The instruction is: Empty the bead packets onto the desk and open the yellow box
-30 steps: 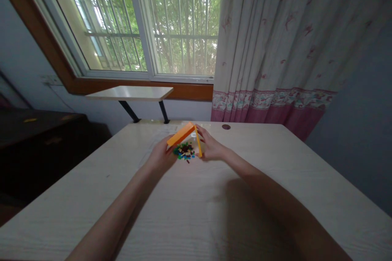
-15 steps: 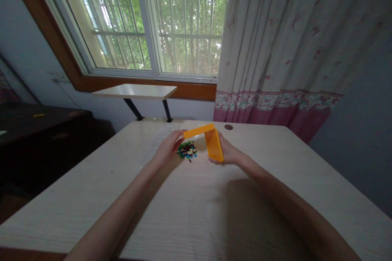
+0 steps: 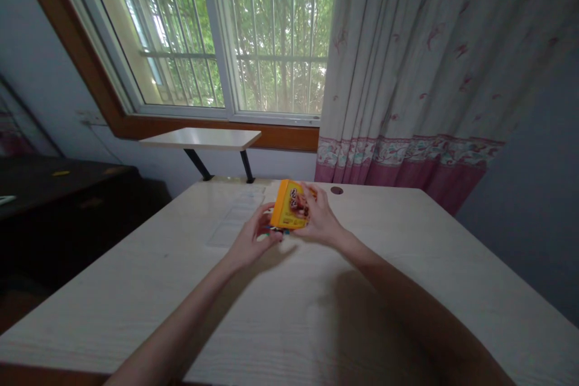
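Observation:
My right hand (image 3: pixel 322 217) grips a small yellow box (image 3: pixel 289 208) with printed pictures and lettering on the side toward me. The box is tilted over a pile of tiny coloured building bricks (image 3: pixel 283 231), most of which the box and fingers hide. At the box's lower left edge, my left hand (image 3: pixel 253 234) curves in a C shape, thumb and fingers apart around the bricks. Whether its fingertips touch the box is hard to make out.
A clear, flat plastic tray (image 3: pixel 233 220) lies on the pale wooden table (image 3: pixel 253 325) left of the box. Behind it stands a small raised shelf (image 3: pixel 203 137) on black legs. A round hole (image 3: pixel 336 190) is near the table's back edge, below the curtain (image 3: pixel 407 151).
The box has turned from showing its hollow inside to showing its printed side, and moved slightly left over the bricks. My left hand has shifted down and right, closer to the pile.

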Demonstrator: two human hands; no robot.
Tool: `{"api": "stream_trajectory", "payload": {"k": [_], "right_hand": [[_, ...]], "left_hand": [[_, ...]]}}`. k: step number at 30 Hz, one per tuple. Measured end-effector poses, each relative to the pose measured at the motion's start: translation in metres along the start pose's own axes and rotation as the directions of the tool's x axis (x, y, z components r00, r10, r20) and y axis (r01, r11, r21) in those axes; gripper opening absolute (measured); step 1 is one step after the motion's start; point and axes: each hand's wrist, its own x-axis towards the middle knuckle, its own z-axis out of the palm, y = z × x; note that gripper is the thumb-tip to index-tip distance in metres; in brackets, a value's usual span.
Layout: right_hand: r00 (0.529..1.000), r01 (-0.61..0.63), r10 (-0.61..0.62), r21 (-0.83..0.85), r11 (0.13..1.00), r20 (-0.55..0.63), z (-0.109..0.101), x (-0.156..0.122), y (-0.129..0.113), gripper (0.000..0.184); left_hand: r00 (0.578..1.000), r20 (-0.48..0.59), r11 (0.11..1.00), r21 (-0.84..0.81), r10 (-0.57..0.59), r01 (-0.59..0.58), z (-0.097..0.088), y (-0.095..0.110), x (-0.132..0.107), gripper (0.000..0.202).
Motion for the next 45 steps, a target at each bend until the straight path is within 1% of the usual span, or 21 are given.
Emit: {"api": "stream_trajectory", "payload": {"k": [2, 3, 4, 6, 8, 10, 13, 15, 16, 18, 20, 21, 23, 25, 27, 29, 33, 37, 40, 43, 45], "right_hand": [[0.998, 0.018, -0.017, -0.016, 1.000, 0.058, 0.005, 0.001, -0.019, 0.112], [0.996, 0.021, -0.020, -0.015, 1.000, 0.086, 0.008, 0.002, -0.031, 0.112], [0.994, 0.021, -0.019, -0.009, 1.000, 0.112, 0.010, 0.001, -0.043, 0.111], [0.983, 0.048, -0.051, 0.020, 0.999, 0.175, 0.014, -0.001, -0.069, 0.104], [0.962, 0.107, -0.117, 0.055, 0.993, 0.248, 0.018, -0.006, -0.094, 0.090], [0.931, 0.165, -0.183, 0.081, 0.983, 0.317, 0.025, -0.013, -0.114, 0.077], [0.895, 0.185, -0.213, 0.109, 0.977, 0.391, 0.044, -0.024, -0.136, 0.077], [0.885, 0.165, -0.193, 0.102, 0.981, 0.423, 0.059, -0.029, -0.146, 0.078], [0.883, 0.157, -0.180, 0.090, 0.984, 0.434, 0.067, -0.031, -0.150, 0.078], [0.880, 0.150, -0.161, 0.059, 0.987, 0.447, 0.081, -0.032, -0.155, 0.076], [0.875, 0.159, -0.157, 0.035, 0.987, 0.458, 0.090, -0.029, -0.156, 0.075], [0.871, 0.171, -0.164, 0.029, 0.985, 0.462, 0.093, -0.026, -0.156, 0.074], [0.865, 0.193, -0.179, 0.019, 0.981, 0.468, 0.098, -0.019, -0.152, 0.070], [0.871, 0.196, -0.175, 0.002, 0.981, 0.459, 0.101, -0.013, -0.146, 0.066], [0.885, 0.170, -0.145, -0.019, 0.985, 0.443, 0.105, -0.008, -0.141, 0.063], [0.896, 0.150, -0.124, -0.028, 0.988, 0.426, 0.108, -0.005, -0.137, 0.064], [0.909, 0.149, -0.128, -0.023, 0.989, 0.396, 0.108, -0.003, -0.135, 0.067], [0.907, 0.189, -0.182, 0.018, 0.982, 0.380, 0.084, -0.010, -0.128, 0.069], [0.895, 0.213, -0.204, 0.022, 0.977, 0.396, 0.052, -0.026, -0.110, 0.055], [0.899, 0.186, -0.179, 0.020, 0.982, 0.400, 0.017, -0.051, -0.079, 0.038], [0.911, 0.130, -0.124, 0.013, 0.991, 0.394, -0.005, -0.068, -0.055, 0.030]], "left_hand": [[0.987, -0.098, 0.991, -0.003, -0.130, 0.130, -0.012, 0.005, -0.008, 0.054], [0.968, -0.158, 0.980, 0.007, -0.194, 0.197, -0.019, 0.008, -0.014, 0.054], [0.944, -0.215, 0.966, 0.008, -0.251, 0.259, -0.028, 0.010, -0.021, 0.054], [0.892, -0.265, 0.927, -0.030, -0.367, 0.373, -0.048, 0.016, -0.041, 0.055], [0.826, -0.313, 0.881, -0.092, -0.468, 0.464, -0.069, 0.019, -0.066, 0.060], [0.769, -0.299, 0.823, -0.147, -0.566, 0.549, -0.088, 0.019, -0.094, 0.066], [0.674, -0.293, 0.728, -0.143, -0.678, 0.671, -0.107, 0.009, -0.128, 0.070], [0.629, -0.296, 0.679, -0.105, -0.719, 0.727, -0.115, -0.002, -0.143, 0.071], [0.628, -0.308, 0.675, -0.073, -0.715, 0.734, -0.118, -0.008, -0.148, 0.069], [0.667, -0.324, 0.704, 0.007, -0.671, 0.710, -0.124, -0.021, -0.153, 0.059], [0.722, -0.373, 0.724, 0.166, -0.583, 0.670, -0.130, -0.032, -0.152, 0.049], [0.745, -0.400, 0.707, 0.273, -0.533, 0.653, -0.133, -0.038, -0.151, 0.047], [0.778, -0.432, 0.616, 0.478, -0.456, 0.626, -0.139, -0.048, -0.146, 0.050], [0.791, -0.437, 0.514, 0.603, -0.428, 0.611, -0.143, -0.056, -0.139, 0.055], [0.802, -0.429, 0.452, 0.667, -0.416, 0.592, -0.144, -0.062, -0.132, 0.055], [0.812, -0.415, 0.427, 0.699, -0.410, 0.574, -0.143, -0.066, -0.125, 0.053], [0.806, -0.415, 0.397, 0.715, -0.422, 0.576, -0.138, -0.069, -0.120, 0.053], [0.842, -0.425, 0.370, 0.762, -0.333, 0.531, -0.133, -0.059, -0.121, 0.053], [0.867, -0.437, 0.315, 0.810, -0.237, 0.495, -0.125, -0.041, -0.121, 0.050], [0.926, -0.331, 0.357, 0.855, -0.184, 0.377, -0.104, -0.019, -0.114, 0.042], [0.970, -0.199, 0.433, 0.868, -0.140, 0.241, -0.081, -0.004, -0.105, 0.036]]}}
